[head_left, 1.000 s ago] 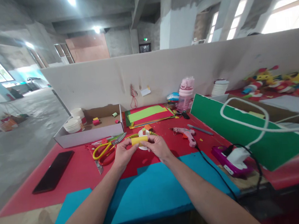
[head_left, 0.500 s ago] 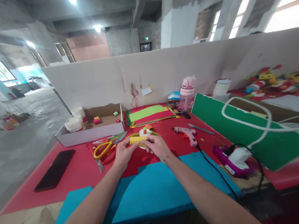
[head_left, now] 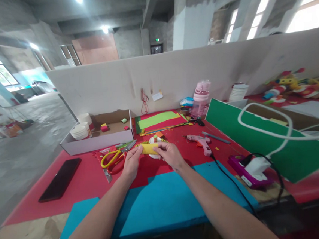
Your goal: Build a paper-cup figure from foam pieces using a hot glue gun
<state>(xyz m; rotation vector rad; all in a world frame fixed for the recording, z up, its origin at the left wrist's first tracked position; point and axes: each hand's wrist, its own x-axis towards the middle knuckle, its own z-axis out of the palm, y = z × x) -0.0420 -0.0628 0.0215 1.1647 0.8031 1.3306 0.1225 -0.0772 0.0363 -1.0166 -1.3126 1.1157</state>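
Observation:
Between my two hands is a small yellow piece of paper (head_left: 150, 149), curved like a tube. The fingers of my left hand (head_left: 132, 162) pinch its left end. At its right end, my right hand (head_left: 171, 155) grips it with thumb and fingers. Just behind the paper stands a small white paper cup (head_left: 153, 139) with something green on top, partly hidden by the paper. Accordion-folded yellow strips stick out beside the cup. Left of my left hand lie yellow-handled scissors (head_left: 111, 158) and a utility knife (head_left: 107, 175).
A pink glue gun (head_left: 202, 142) with a black cord lies to the right, near a purple power strip (head_left: 246, 173). A cardboard box (head_left: 96, 143) holds cups at the back left. Stacked coloured sheets (head_left: 159, 122) lie behind my hands; a phone (head_left: 60, 179) is at left.
The yellow paper has tilted and shows more of its face between my hands. My left fingers have shifted towards its left end. The view has moved slightly.

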